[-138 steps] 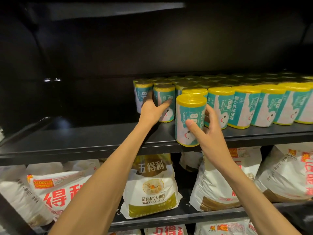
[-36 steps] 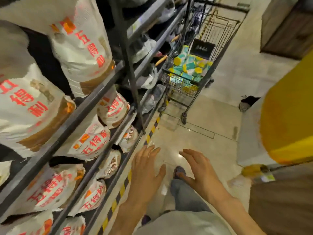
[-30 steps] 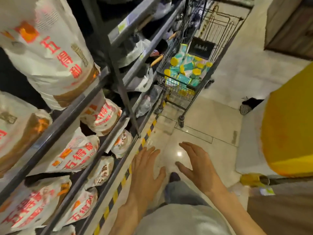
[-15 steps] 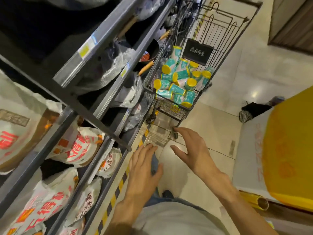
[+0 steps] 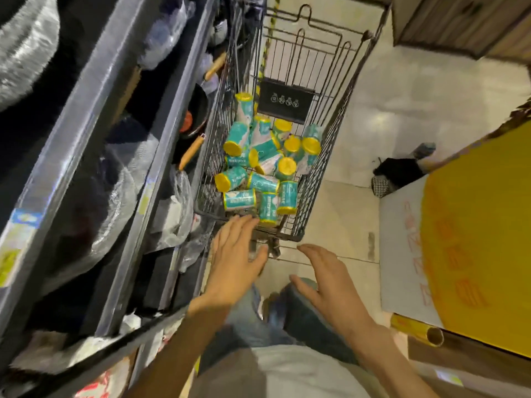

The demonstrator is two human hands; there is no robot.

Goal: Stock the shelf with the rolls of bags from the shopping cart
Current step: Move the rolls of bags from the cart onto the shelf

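A wire shopping cart (image 5: pixel 321 173) stands on the tiled floor straight ahead, beside the shelving. Several teal rolls of bags (image 5: pixel 263 165) with yellow ends lie jumbled in its basket. My left hand (image 5: pixel 234 257) is stretched out with straight fingers, its tips at the cart's near rim, holding nothing. My right hand (image 5: pixel 327 278) hovers empty with spread fingers a little short of the cart, above the floor.
Dark metal shelving (image 5: pixel 123 156) runs along the left, holding plastic-wrapped goods and pans with wooden handles (image 5: pixel 191 152). A large yellow and white display (image 5: pixel 471 239) stands at the right. A black bundle (image 5: pixel 398 173) lies on the floor beyond it. My legs are below.
I have turned from the shelf and come up to the cart. Both empty hands have advanced toward it, the left one reaching its near rim.
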